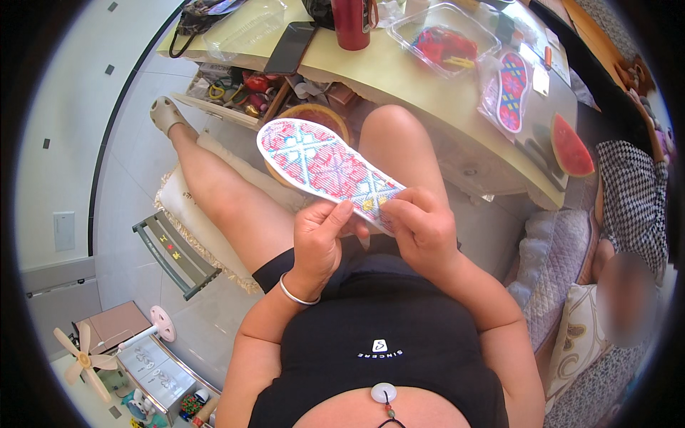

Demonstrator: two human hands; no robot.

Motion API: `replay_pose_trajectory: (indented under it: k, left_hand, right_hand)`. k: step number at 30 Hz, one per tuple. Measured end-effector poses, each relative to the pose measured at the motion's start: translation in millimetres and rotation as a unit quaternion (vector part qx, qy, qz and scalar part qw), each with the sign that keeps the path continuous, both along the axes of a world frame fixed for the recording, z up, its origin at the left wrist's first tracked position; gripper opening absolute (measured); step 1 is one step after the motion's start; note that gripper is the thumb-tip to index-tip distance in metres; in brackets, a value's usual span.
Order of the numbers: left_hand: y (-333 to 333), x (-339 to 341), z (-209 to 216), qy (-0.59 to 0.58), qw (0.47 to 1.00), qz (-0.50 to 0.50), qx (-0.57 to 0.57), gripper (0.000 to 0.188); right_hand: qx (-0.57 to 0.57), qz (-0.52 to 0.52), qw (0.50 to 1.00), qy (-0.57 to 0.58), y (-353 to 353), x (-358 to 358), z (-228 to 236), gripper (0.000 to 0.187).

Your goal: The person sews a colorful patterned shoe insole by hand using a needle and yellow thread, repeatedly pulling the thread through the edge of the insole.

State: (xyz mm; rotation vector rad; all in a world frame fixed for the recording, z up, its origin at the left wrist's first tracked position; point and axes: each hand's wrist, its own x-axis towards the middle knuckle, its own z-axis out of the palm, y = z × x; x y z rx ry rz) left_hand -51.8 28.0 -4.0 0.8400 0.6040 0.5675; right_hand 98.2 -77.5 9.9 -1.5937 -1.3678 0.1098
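A white embroidered insole (325, 160), patterned in red, blue and yellow, is held up over my lap. My left hand (321, 239), a silver bangle on its wrist, grips the insole's near edge with the thumb on top and the fingers underneath. At the narrower end my right hand (424, 228) is closed in a pinch, fingertips against the surface beside a small yellow stitched patch. Whatever is between those fingertips is too small or hidden to make out. A second embroidered insole (512, 93), more densely coloured, lies on the table partly over clear plastic wrapping.
The pale yellow table (357, 68) bears a dark phone (291, 48), a red tumbler (352, 25), a clear plastic box (442, 39) with red thread-like material, and a watermelon slice (571, 146). Below is an open drawer (235, 93). Another person (631, 192) reclines at right.
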Motion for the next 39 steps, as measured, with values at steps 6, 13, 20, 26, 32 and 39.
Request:
replay_pose_trajectory:
  k: [6, 13, 20, 26, 32, 39]
  left_hand:
    - [-3, 0, 1, 0.004, 1.000, -0.005, 0.021, 0.022]
    - [-7, 3, 2, 0.023, 0.999, 0.001, 0.035, 0.022]
    - [-9, 4, -6, -0.021, 0.996, -0.003, -0.082, 0.022]
    - [-12, 9, -12, -0.029, 0.987, -0.003, -0.160, 0.022]
    - [-20, 10, -17, -0.016, 0.993, -0.011, -0.115, 0.020]
    - [-23, 8, -18, -0.010, 0.996, 0.016, -0.086, 0.019]
  right_hand:
    - [0.005, 0.011, 1.000, -0.026, -1, 1, 0, 0.017]
    - [0.021, -0.001, 1.000, 0.009, -3, -4, -6, 0.013]
    - [0.013, -0.006, 0.992, 0.124, -9, -8, -22, 0.010]
    - [0.042, -0.017, 0.987, 0.152, -9, -11, -31, 0.009]
    - [0.060, -0.015, 0.991, 0.116, -7, -11, -27, 0.011]
    - [0.029, -0.010, 0.994, 0.104, -5, -11, -19, 0.010]
